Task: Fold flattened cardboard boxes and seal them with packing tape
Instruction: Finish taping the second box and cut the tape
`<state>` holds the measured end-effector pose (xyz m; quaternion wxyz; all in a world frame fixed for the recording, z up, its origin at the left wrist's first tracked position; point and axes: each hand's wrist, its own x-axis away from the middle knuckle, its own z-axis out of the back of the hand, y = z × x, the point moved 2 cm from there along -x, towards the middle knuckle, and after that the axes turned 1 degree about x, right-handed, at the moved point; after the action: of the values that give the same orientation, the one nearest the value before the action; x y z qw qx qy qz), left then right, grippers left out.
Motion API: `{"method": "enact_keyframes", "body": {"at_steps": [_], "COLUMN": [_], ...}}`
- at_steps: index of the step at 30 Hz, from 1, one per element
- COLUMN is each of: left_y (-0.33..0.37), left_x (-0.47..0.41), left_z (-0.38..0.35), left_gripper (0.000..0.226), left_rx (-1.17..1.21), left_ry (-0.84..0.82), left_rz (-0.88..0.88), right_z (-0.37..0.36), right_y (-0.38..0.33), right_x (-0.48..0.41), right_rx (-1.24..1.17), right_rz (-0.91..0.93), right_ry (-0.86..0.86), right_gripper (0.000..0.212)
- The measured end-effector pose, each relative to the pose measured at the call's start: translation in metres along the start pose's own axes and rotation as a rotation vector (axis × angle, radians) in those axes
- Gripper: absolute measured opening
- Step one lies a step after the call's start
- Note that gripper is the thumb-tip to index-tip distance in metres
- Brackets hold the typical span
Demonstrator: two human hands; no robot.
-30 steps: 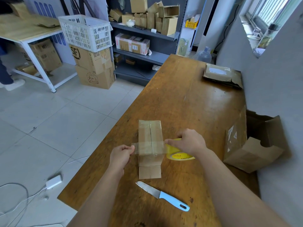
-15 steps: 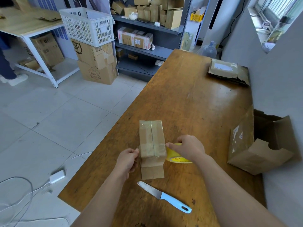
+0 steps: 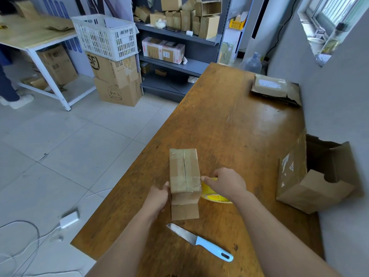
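Grey tiled floor [image 3: 60, 148], metal shelving [image 3: 179, 64].

A shiny brown wooden desk [image 3: 229, 126] fills the middle. A small knife with a silver blade and a light blue handle [image 3: 199, 241] lies flat on it, near the front edge. Its blade points left.

The floor of pale grey tiles [image 3: 60, 146] is on the left. A little white charger block [image 3: 69, 219] lies there, with a thin white wire [image 3: 30, 223] joined to it.

Far back, a white plastic basket with holes [image 3: 105, 37] sits on two big brown stacked boxes [image 3: 114, 76]. Beside them stands a dark grey metal shelf [image 3: 179, 66]. A table with a wood top and white legs [image 3: 30, 37] is on the far left, with a white shoe [image 3: 21, 100] near it.
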<state>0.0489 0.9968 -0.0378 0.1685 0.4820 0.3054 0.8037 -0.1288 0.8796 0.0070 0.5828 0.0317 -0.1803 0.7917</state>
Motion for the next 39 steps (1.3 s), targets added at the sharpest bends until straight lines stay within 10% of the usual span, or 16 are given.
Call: {"method": "enact_keyframes", "body": {"at_steps": [6,17,21,27,39], "left_y": [0.013,0.028,0.028,0.024,0.058], "left_x": [0.015,-0.006,-0.002,0.000,-0.047], "left_z": [0.001,0.020,0.018,0.004,0.047], "left_gripper": [0.030,0.043,0.046,0.120,0.105], "left_rx": [-0.111,-0.228,-0.453,-0.759,-0.790], "left_ry": [0.385,0.143,0.316,0.130,0.040], "left_rz": [-0.491,-0.613,-0.730,-0.584,-0.665], "right_z": [-0.004,-0.023,-0.034,-0.035,-0.037], "right_y": [-0.014,-0.034,-0.029,-0.027,-0.074], "right_x": [0.010,0.026,0.027,0.030,0.028], "right_rx": [0.015,-0.150,-0.355,-0.571,-0.580], "right_rz": [-0.027,-0.046,-0.051,-0.079,0.037], "right_ry": [-0.019,-0.084,-0.161,-0.213,-0.284], "right_gripper": [0.055,0.056,0.052,0.035,0.041]}}
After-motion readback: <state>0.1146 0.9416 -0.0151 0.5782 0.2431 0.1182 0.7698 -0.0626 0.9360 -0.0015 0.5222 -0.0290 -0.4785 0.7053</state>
